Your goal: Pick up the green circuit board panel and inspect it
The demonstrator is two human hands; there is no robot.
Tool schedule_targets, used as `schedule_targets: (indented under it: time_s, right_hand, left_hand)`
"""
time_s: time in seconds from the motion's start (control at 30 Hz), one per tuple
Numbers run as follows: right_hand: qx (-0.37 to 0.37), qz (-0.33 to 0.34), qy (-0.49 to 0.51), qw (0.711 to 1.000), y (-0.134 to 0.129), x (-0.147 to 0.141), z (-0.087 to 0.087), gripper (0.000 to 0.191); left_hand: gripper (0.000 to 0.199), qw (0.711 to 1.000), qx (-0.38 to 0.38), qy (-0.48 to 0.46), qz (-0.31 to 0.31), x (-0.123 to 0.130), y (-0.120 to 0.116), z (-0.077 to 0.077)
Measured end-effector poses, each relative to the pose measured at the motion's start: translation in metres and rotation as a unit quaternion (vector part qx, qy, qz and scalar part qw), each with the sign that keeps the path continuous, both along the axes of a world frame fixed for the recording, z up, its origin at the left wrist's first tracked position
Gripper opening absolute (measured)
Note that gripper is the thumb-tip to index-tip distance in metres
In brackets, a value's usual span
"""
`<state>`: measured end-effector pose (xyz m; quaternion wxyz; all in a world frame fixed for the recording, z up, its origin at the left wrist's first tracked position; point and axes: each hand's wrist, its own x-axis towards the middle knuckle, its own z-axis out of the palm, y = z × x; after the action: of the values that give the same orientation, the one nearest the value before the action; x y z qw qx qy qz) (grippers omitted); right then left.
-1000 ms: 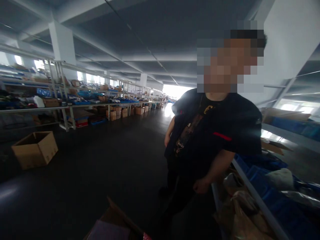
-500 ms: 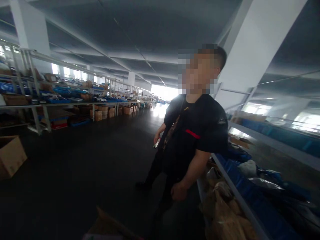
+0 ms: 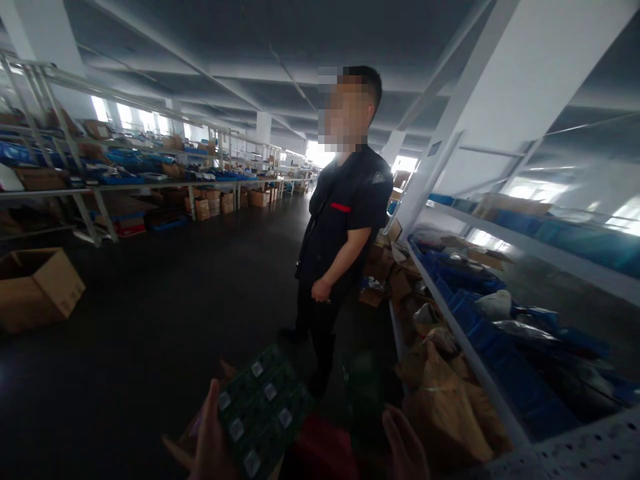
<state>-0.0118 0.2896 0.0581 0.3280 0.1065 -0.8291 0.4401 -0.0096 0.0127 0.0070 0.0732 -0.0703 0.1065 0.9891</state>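
L hand point(image 3: 213, 437) gripping circuit board point(image 3: 264, 407)

Person in dark uniform point(image 3: 345, 220) (standing), cardboard box point(image 3: 37, 287) on floor, blue bins point(image 3: 465, 293)

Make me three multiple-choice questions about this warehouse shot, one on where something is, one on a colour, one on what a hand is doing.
1. Where is the open cardboard box?
A. on the floor at the left
B. on the right shelf
C. in the co-worker's arms

2. What colour is the circuit board?
A. red
B. green
C. white

3. What is the left hand doing?
A. hanging free
B. holding the circuit board
C. touching the shelf

Answers:
1 A, it stands on the dark floor before the left racks.
2 B, the board is green with pale square parts.
3 B, its fingers lie along the board's left edge; the right hand is beside a darker board.
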Motion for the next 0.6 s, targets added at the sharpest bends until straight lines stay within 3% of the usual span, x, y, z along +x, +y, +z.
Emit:
schedule_targets:
  time_s: [0.1,0.23,0.4,0.53,0.6]
  right_hand:
    - [0.071,-0.032,0.147,0.986,-0.026,-0.008,0.023,0.023]
    - [0.245,0.056,0.296,0.921,-0.080,-0.008,0.045,0.029]
    - [0.315,0.152,0.313,0.883,-0.108,-0.004,0.035,0.020]
    - [0.309,0.169,0.283,0.892,-0.104,-0.005,0.027,0.014]
    - [0.306,0.154,0.261,0.902,-0.099,-0.006,0.027,0.023]
  left_hand:
    - [0.050,0.999,0.019,0.038,-0.021,-0.012,0.020,0.015]
    - [0.049,0.990,0.085,0.103,-0.038,-0.012,0.036,0.032]
    - [0.072,0.995,0.096,-0.018,0.007,-0.004,0.038,0.049]
    - [0.073,0.994,0.085,-0.051,0.047,-0.001,0.038,0.058]
    - [0.072,0.994,0.078,-0.045,0.060,0.001,0.038,0.063]
